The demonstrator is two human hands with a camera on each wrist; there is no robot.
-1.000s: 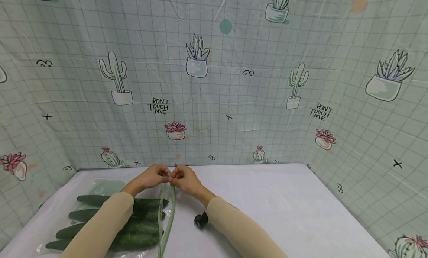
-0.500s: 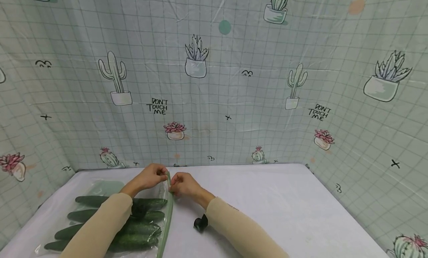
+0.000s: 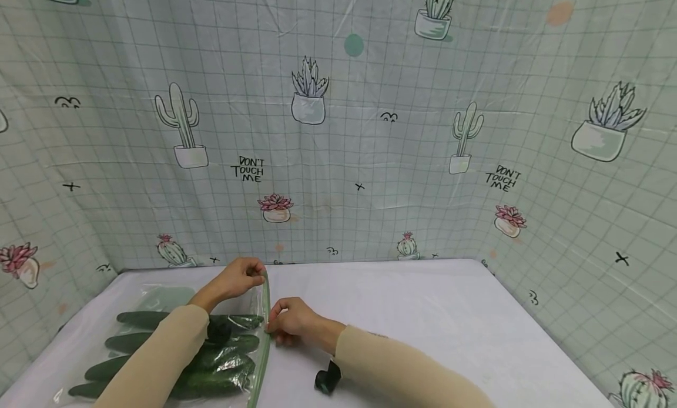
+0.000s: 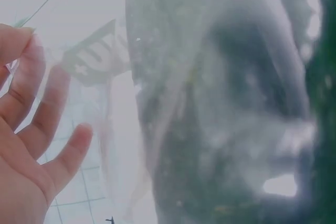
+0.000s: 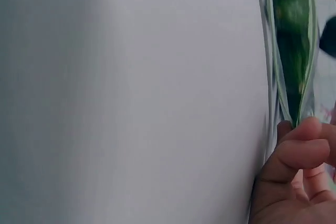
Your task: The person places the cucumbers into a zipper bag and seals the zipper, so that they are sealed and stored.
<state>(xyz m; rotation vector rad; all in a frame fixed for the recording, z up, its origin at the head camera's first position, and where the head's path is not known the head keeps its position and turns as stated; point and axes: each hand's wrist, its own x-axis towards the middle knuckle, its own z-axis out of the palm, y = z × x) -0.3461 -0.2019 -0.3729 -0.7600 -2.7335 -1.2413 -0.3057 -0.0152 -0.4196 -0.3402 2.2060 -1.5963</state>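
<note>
A clear zip bag lies on the left of the table with several dark green cucumbers inside, side by side. Its green zip strip runs along the right edge. My left hand pinches the far end of that strip; in the left wrist view the other fingers spread beside the film. Partway along the strip, my right hand pinches it between thumb and fingers. In the right wrist view, the bag's mouth gapes beyond the right hand, with a cucumber showing between the two edges. My left forearm covers part of the cucumbers.
The white table stretches off to the right. A patterned cactus curtain hangs behind it and along both sides. A small black device sits at my right wrist.
My right hand has slid along the zip strip toward me, away from my left hand. The left hand stays at the far corner. The strip's two edges, earlier apart, now lie closer together.
</note>
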